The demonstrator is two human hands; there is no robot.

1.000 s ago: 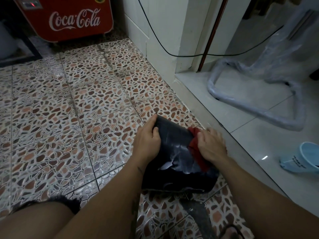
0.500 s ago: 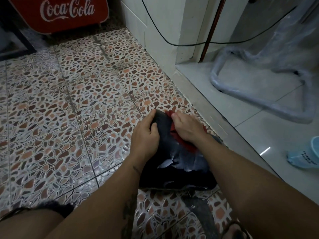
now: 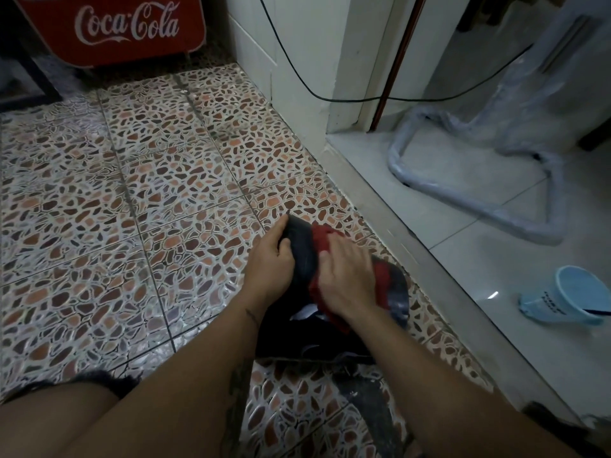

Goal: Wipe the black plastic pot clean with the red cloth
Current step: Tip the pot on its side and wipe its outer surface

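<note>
Lying on its side on glossy pebble-patterned floor tiles (image 3: 132, 200), glossy black plastic pot (image 3: 302, 259), left hand (image 3: 269, 262) curled around its far rim, right hand (image 3: 345, 276) with fingers spread pressing crumpled red cloth (image 3: 322, 238) onto its curved wall, pale blue plastic cup (image 3: 568, 295) tipped nearby.

A person's left hand (image 3: 269, 264) grips a black plastic pot (image 3: 302, 256) lying on a pebble-patterned tile floor (image 3: 132, 200). The right hand (image 3: 345, 276) presses a red cloth (image 3: 322, 238) flat against its side.
</note>
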